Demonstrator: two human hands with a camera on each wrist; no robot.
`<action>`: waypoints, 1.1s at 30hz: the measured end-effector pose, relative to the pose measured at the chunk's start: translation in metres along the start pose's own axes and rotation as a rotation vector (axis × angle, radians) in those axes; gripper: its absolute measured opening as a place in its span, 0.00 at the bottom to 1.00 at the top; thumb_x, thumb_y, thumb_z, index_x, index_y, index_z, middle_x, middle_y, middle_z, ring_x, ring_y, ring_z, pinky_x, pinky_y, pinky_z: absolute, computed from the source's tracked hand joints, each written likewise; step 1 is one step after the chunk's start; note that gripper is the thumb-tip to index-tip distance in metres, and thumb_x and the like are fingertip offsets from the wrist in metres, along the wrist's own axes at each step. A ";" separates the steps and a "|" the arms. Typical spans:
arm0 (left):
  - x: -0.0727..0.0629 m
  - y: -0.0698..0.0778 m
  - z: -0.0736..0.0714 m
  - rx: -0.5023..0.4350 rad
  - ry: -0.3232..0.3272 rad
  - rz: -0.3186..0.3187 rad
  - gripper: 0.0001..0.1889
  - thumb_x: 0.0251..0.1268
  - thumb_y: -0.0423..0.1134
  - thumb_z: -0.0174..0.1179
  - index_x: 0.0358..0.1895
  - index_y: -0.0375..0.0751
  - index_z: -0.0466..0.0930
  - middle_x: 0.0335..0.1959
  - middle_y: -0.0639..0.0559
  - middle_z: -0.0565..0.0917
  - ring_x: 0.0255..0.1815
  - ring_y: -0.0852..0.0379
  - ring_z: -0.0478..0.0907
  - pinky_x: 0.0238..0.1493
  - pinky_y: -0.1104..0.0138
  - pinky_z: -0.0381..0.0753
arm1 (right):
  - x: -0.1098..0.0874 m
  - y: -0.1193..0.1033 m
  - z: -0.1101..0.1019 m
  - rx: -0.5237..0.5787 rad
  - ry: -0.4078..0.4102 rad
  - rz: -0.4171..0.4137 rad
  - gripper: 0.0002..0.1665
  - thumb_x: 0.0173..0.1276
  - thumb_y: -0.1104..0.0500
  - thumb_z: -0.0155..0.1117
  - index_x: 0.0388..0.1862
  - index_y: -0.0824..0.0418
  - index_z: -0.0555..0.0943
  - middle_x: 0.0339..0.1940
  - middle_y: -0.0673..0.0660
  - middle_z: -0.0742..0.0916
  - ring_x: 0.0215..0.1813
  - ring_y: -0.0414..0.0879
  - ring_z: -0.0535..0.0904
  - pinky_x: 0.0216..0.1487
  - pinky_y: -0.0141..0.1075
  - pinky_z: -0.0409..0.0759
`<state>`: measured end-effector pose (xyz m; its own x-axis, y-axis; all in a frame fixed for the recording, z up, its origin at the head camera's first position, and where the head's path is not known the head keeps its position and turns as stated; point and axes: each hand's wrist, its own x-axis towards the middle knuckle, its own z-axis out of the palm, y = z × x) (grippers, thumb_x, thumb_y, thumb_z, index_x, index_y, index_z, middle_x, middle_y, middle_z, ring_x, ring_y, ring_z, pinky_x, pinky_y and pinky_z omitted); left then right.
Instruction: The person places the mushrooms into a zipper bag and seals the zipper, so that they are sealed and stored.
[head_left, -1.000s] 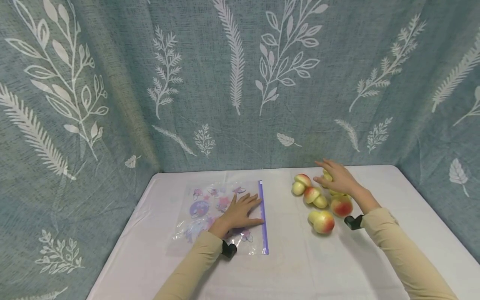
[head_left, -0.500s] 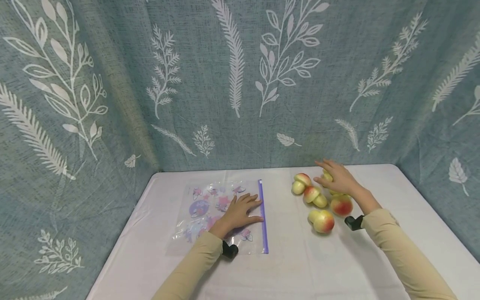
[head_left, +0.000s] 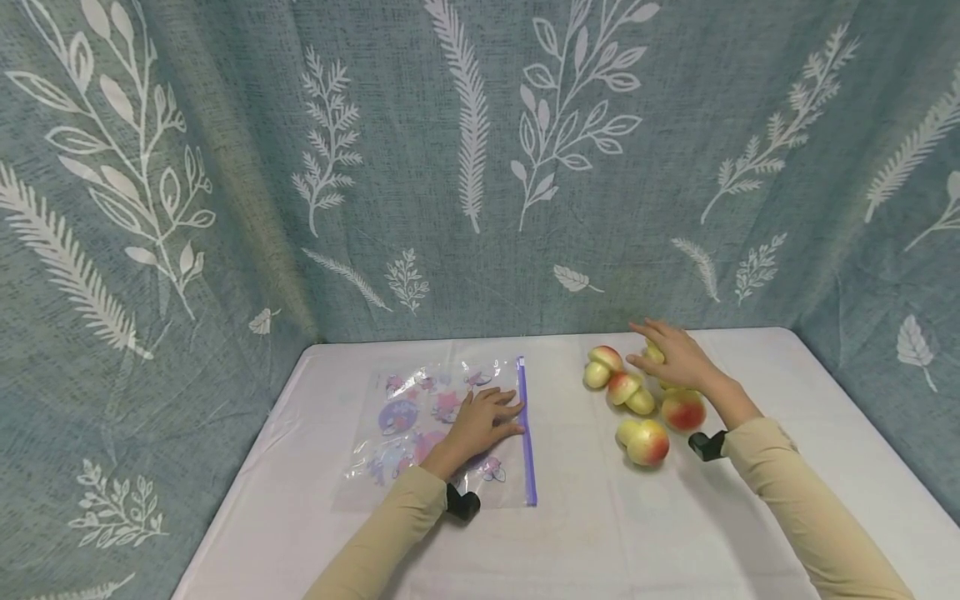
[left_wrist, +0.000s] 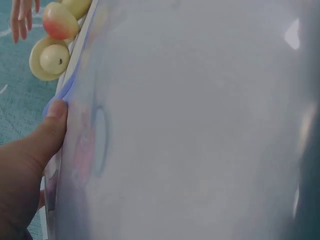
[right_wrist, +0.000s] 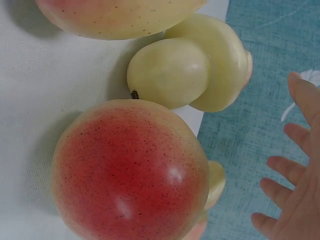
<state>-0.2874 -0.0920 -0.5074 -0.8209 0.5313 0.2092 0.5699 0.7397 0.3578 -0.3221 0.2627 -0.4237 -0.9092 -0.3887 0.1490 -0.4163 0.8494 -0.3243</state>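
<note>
Bag (head_left: 397, 417) lying flat, left hand (head_left: 478, 423) touching, fruit (head_left: 647, 443) outside

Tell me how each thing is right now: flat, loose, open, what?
Bag: lying mostly flat; can't tell if it's zipped.
Fruits: loose, clustered, outside the bag.
Left hand: at the bag, thumb touching its edge.
Right hand: fingers spread, holding nothing.
Cloth: spread out, slightly creased.
Curtain: hanging.

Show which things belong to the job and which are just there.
Probably the job:
clear printed plastic bag with purple edge, touched by left hand
red-yellow rounded fruit-like pieces, near right hand

Just there:
white tablecloth
blue-green leaf-printed curtain
</note>
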 end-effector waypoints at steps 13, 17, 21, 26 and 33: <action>-0.001 0.002 -0.006 -0.072 0.068 0.001 0.23 0.56 0.51 0.61 0.54 0.47 0.79 0.58 0.47 0.77 0.62 0.44 0.69 0.66 0.40 0.54 | 0.001 -0.002 -0.004 -0.023 -0.003 -0.001 0.38 0.69 0.42 0.52 0.70 0.63 0.61 0.68 0.73 0.62 0.68 0.70 0.57 0.65 0.67 0.51; -0.001 0.002 -0.008 -0.084 0.095 -0.003 0.22 0.55 0.51 0.61 0.53 0.47 0.79 0.57 0.47 0.78 0.60 0.45 0.72 0.66 0.40 0.54 | 0.001 -0.003 -0.003 -0.017 0.008 -0.011 0.38 0.69 0.42 0.52 0.69 0.63 0.62 0.68 0.73 0.64 0.68 0.70 0.57 0.65 0.67 0.51; 0.000 0.003 -0.011 -0.081 0.117 0.003 0.22 0.55 0.51 0.62 0.53 0.47 0.79 0.55 0.48 0.79 0.57 0.47 0.75 0.66 0.41 0.56 | 0.000 -0.006 -0.002 0.018 0.027 -0.053 0.38 0.68 0.40 0.51 0.67 0.63 0.65 0.65 0.73 0.68 0.65 0.71 0.61 0.61 0.68 0.57; 0.001 0.004 -0.015 -0.073 0.132 0.002 0.22 0.55 0.51 0.62 0.52 0.48 0.80 0.54 0.50 0.80 0.56 0.49 0.76 0.65 0.42 0.59 | 0.000 -0.011 -0.002 0.029 0.017 -0.056 0.37 0.67 0.40 0.52 0.65 0.63 0.67 0.63 0.73 0.70 0.60 0.72 0.66 0.52 0.66 0.67; 0.001 0.005 -0.020 -0.123 0.103 -0.027 0.22 0.57 0.51 0.60 0.55 0.48 0.78 0.56 0.50 0.78 0.60 0.45 0.72 0.65 0.39 0.55 | 0.009 -0.013 0.002 0.024 -0.047 0.005 0.35 0.67 0.46 0.56 0.67 0.64 0.65 0.65 0.70 0.69 0.64 0.67 0.65 0.57 0.63 0.67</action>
<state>-0.2857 -0.0961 -0.4868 -0.8385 0.4626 0.2878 0.5445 0.6933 0.4721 -0.3244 0.2471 -0.4204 -0.9100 -0.4013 0.1039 -0.4113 0.8427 -0.3473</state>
